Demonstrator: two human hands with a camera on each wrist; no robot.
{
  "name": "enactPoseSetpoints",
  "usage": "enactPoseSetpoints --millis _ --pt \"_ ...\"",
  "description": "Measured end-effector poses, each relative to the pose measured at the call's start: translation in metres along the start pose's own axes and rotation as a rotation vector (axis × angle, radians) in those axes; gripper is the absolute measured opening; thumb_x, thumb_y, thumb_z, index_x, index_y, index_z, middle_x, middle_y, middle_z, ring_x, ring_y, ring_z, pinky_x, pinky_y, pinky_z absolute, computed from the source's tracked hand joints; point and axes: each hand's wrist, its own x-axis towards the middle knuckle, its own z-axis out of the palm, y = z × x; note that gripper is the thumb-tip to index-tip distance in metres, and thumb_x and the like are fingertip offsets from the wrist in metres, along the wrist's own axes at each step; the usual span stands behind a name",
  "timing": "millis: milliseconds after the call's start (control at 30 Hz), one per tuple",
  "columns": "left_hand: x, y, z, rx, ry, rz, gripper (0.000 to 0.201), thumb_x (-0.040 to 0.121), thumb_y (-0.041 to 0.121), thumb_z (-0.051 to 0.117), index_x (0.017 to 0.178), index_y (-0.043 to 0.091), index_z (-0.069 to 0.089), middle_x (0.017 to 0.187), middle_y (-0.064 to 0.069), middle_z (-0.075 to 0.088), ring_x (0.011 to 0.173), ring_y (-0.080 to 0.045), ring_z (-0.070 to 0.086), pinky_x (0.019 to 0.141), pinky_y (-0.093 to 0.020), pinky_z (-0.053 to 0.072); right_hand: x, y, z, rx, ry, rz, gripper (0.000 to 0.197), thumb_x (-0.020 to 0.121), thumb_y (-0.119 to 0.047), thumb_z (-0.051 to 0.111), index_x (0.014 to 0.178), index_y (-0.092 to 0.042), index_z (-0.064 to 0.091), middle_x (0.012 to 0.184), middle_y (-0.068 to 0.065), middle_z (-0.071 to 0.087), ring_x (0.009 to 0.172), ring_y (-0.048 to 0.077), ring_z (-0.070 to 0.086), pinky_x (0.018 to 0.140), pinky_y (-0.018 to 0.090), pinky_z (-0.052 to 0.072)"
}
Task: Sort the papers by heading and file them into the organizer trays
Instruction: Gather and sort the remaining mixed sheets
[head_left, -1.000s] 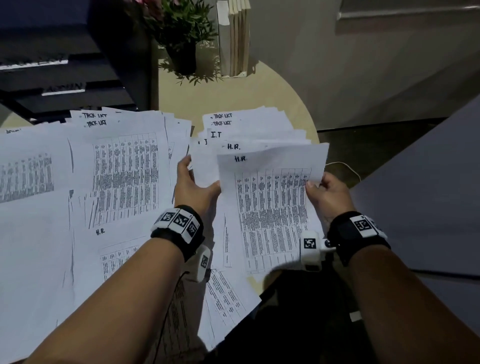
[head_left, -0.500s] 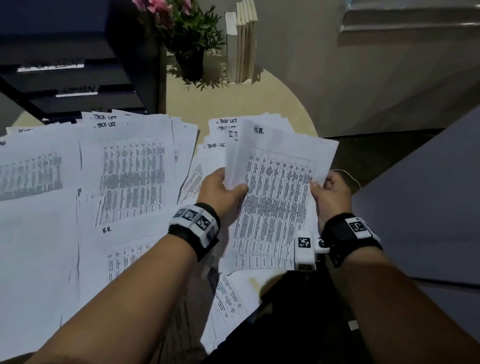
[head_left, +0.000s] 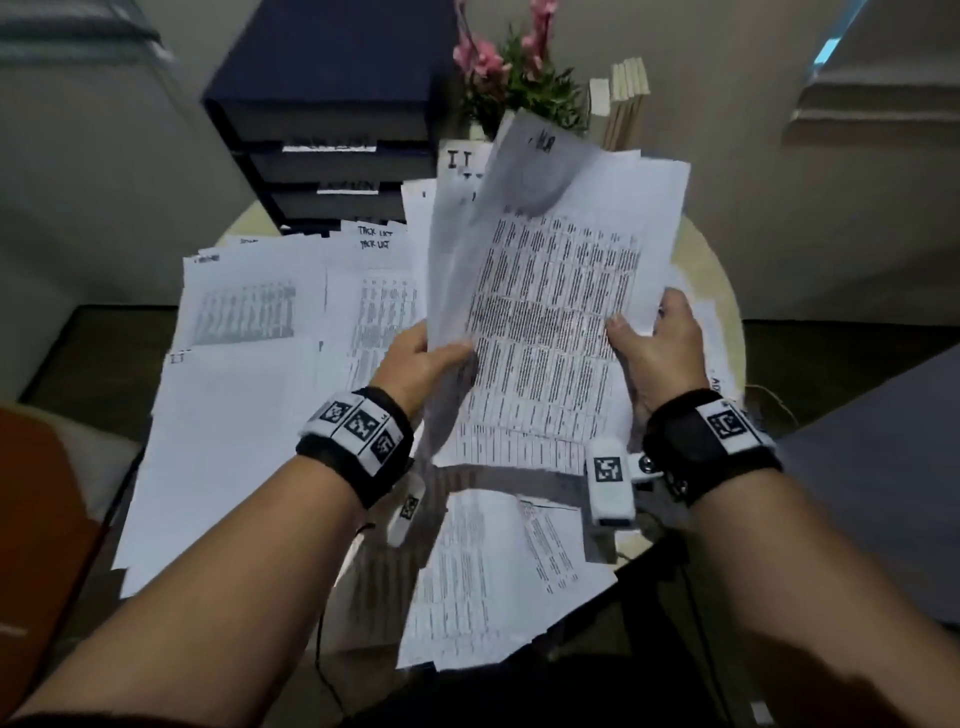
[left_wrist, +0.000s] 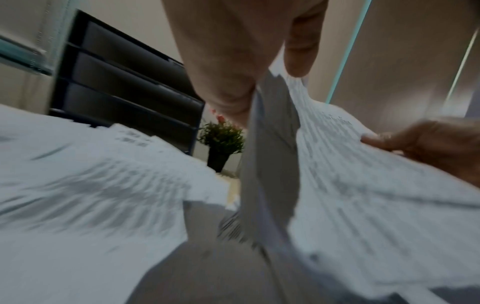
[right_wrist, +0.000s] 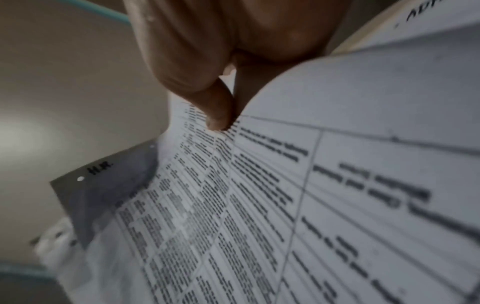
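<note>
Both hands hold a small stack of H.R. papers (head_left: 550, 322) tilted up above the round table (head_left: 724, 306). My left hand (head_left: 415, 358) grips the stack's left edge, thumb on top. My right hand (head_left: 657, 343) pinches the right edge. The right wrist view shows the thumb pressed on the printed sheet (right_wrist: 285, 205) with "H.R." written at its far corner. The left wrist view shows the papers (left_wrist: 337, 185) curling between both hands. A dark organizer (head_left: 332, 130) with labelled trays stands at the back left.
Loose sheets (head_left: 249, 395) headed I.T. and Task List cover the table's left side, and more sheets (head_left: 498, 571) hang over its near edge. A potted plant (head_left: 514, 83) and upright books (head_left: 621, 98) stand behind. An orange chair (head_left: 31, 509) sits at the left.
The H.R. stack has been lifted off the table and tilted up toward the organizer, held in both hands. The head view has pulled back and up.
</note>
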Motion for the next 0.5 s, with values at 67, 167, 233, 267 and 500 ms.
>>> enactPoseSetpoints --millis 67,167,233,267,500 --pt "-0.018 -0.012 -0.031 0.076 0.072 -0.057 0.009 0.091 0.002 0.062 0.097 0.009 0.062 0.077 -0.006 0.064 0.071 -0.021 0.063 0.059 -0.027 0.051 -0.019 0.003 0.028 -0.041 -0.037 0.039 0.031 0.087 -0.013 0.068 0.111 -0.021 0.05 0.111 0.006 0.066 0.103 0.025 0.065 0.096 0.047 0.052" --pt "-0.044 -0.037 -0.076 0.076 0.153 -0.107 0.019 0.09 -0.01 0.06 0.104 0.002 0.062 0.074 -0.003 0.066 0.056 -0.004 0.065 0.052 -0.014 0.05 -0.051 0.015 0.063 -0.184 -0.121 0.081 0.038 0.093 -0.018 0.064 0.127 -0.018 0.046 0.125 -0.009 0.052 0.114 0.011 0.054 0.1 0.033 0.045" --pt "-0.058 -0.054 -0.103 -0.013 0.194 -0.17 0.027 0.086 -0.012 0.065 0.11 -0.002 0.063 0.081 -0.007 0.074 0.074 -0.012 0.073 0.062 -0.018 0.054 -0.068 0.024 0.082 -0.168 -0.135 0.138 0.035 0.094 -0.013 0.063 0.125 -0.017 0.048 0.111 -0.011 0.053 0.099 0.009 0.056 0.089 0.031 0.048" --pt "-0.062 -0.06 -0.115 -0.05 0.217 -0.202 0.029 0.086 -0.005 0.069 0.114 -0.002 0.062 0.086 -0.007 0.076 0.084 -0.019 0.073 0.068 -0.022 0.056 -0.074 0.028 0.091 -0.157 -0.138 0.154 0.031 0.093 -0.012 0.064 0.119 -0.019 0.048 0.1 -0.011 0.055 0.085 0.008 0.057 0.079 0.03 0.048" --pt "-0.07 -0.088 -0.184 0.062 0.348 -0.264 0.048 0.081 0.052 0.068 0.102 0.009 0.068 0.109 -0.011 0.071 0.11 -0.036 0.064 0.096 -0.044 0.048 -0.107 0.047 0.134 -0.213 -0.231 0.201 0.007 0.095 -0.011 0.058 0.099 -0.014 0.053 0.088 -0.002 0.061 0.075 0.009 0.057 0.061 0.011 0.043"
